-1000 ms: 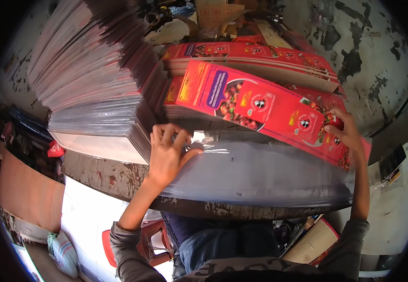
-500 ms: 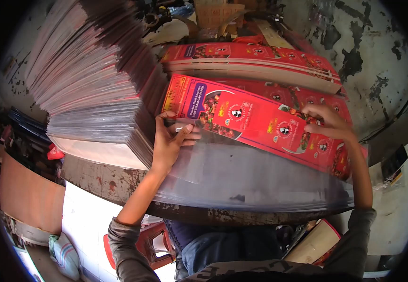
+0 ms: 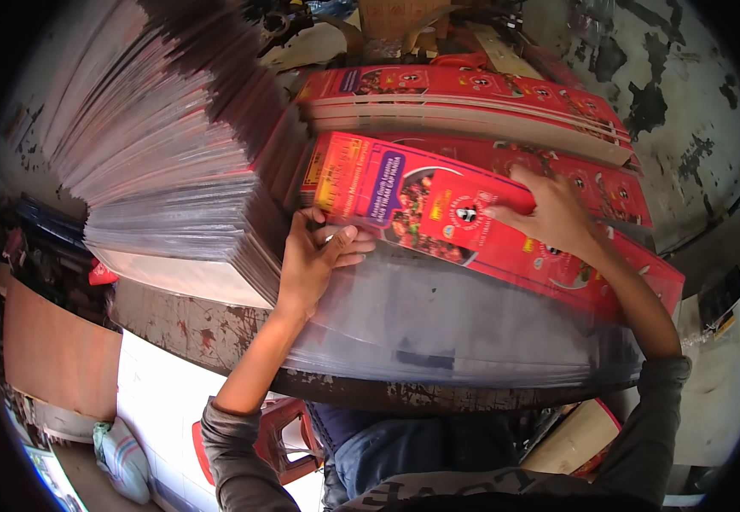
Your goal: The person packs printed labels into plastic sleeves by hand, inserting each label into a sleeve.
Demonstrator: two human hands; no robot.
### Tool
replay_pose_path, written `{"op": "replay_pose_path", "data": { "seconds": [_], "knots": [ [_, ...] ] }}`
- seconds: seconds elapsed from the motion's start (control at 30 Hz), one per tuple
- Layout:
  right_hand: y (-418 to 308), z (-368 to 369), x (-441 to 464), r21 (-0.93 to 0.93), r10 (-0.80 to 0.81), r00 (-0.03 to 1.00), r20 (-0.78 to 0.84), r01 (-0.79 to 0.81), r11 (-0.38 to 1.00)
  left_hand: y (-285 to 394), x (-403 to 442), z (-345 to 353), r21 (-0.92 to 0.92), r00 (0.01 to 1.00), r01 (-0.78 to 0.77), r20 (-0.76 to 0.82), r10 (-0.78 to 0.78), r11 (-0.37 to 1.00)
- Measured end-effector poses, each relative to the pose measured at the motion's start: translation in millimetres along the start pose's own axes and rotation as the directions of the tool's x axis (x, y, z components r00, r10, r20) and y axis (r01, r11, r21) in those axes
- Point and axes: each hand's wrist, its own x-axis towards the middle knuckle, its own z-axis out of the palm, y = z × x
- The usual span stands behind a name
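Observation:
A long red printed sheet (image 3: 438, 200) lies slanted over a pile of clear plastic sleeves (image 3: 438, 316). At the sheet's lower left corner, my left hand (image 3: 323, 252) is closed, with thumb and fingers pinching the edge of a clear sleeve. My right hand (image 3: 549, 209) grips the upper edge of the red sheet near its middle, fingers bent over it. Behind are stacks of similar red printed boards (image 3: 472, 85). To the left stands a tall, fanned stack of plastic-covered sheets (image 3: 174, 196).
The worn dark table edge (image 3: 191, 333) curves along the front. A red stool (image 3: 280, 439) stands below it. Cardboard and assorted items (image 3: 404, 21) lie at the back, and a striped bag (image 3: 122, 461) is on the floor at lower left.
The red sheet has come down toward the sleeves. My left hand has closed on a sleeve edge, and my right hand has moved left along the sheet.

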Motion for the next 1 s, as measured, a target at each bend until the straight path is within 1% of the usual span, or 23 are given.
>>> {"op": "replay_pose_path", "data": {
  "seconds": [0.03, 0.17, 0.23, 0.27, 0.33, 0.47, 0.57, 0.63, 0.67, 0.73, 0.87, 0.93, 0.97, 1.0],
  "knots": [
    [3, -7, -3, -0.028, 0.018, 1.0, 0.014, -0.017, 0.999, 0, 1, 0, 0.001, 1.0, 0.005, -0.01, -0.005, 1.0],
    [17, -26, -14, -0.047, 0.041, 0.999, 0.031, -0.039, 0.998, 0, 1, -1, -0.013, 1.0, 0.008, -0.014, -0.008, 1.0],
    [21, -29, -17, -0.072, 0.11, 0.99, 0.091, -0.104, 0.992, 1, 0, 1, -0.015, 1.0, 0.017, -0.006, -0.018, 1.0],
    [21, -28, -18, -0.066, 0.109, 0.99, 0.088, -0.103, 0.992, 2, 0, 2, -0.017, 1.0, 0.025, 0.008, -0.024, 1.0],
    [22, -26, -20, -0.09, 0.053, 0.998, 0.033, -0.05, 0.995, 5, -1, 3, -0.009, 0.999, 0.041, -0.01, -0.041, 0.999],
    [23, -28, -21, -0.067, 0.05, 0.999, 0.002, -0.05, 0.996, 7, -1, 3, -0.007, 0.997, 0.074, -0.021, -0.074, 0.997],
    [13, -34, -19, -0.075, 0.055, 0.998, 0.014, -0.054, 0.996, 6, -1, 3, -0.006, 0.997, 0.077, -0.028, -0.077, 0.997],
    [7, -40, -18, -0.045, 0.122, 0.988, 0.096, -0.118, 0.992, 6, -1, 3, -0.006, 0.997, 0.076, -0.023, -0.076, 0.997],
    [8, -39, -19, -0.045, 0.128, 0.987, 0.093, -0.125, 0.991, 6, -2, 3, -0.011, 0.997, 0.075, -0.026, -0.075, 0.997],
    [10, -37, -20, -0.009, 0.077, 0.993, 0.09, -0.077, 0.997, 7, -3, 3, -0.008, 0.997, 0.075, -0.018, -0.075, 0.997],
    [14, -34, -21, -0.035, 0.048, 0.995, 0.093, -0.045, 0.998, 5, -2, -1, -0.03, 0.995, 0.102, -0.002, -0.102, 0.994],
    [18, -28, -23, 0.021, -0.012, 0.997, 0.07, 0.01, 1.0, 2, -2, -4, -0.046, 0.996, 0.084, 0.005, -0.084, 0.995],
    [18, -25, -24, 0.019, -0.009, 0.998, 0.07, 0.008, 1.0, 0, -2, -5, -0.063, 0.998, 0.065, 0.006, -0.064, 0.996],
    [16, -22, -27, 0.063, -0.034, 0.994, 0.105, 0.027, 0.998, -2, -1, -5, -0.064, 0.998, 0.064, 0.008, -0.064, 0.996]
  ]
}}
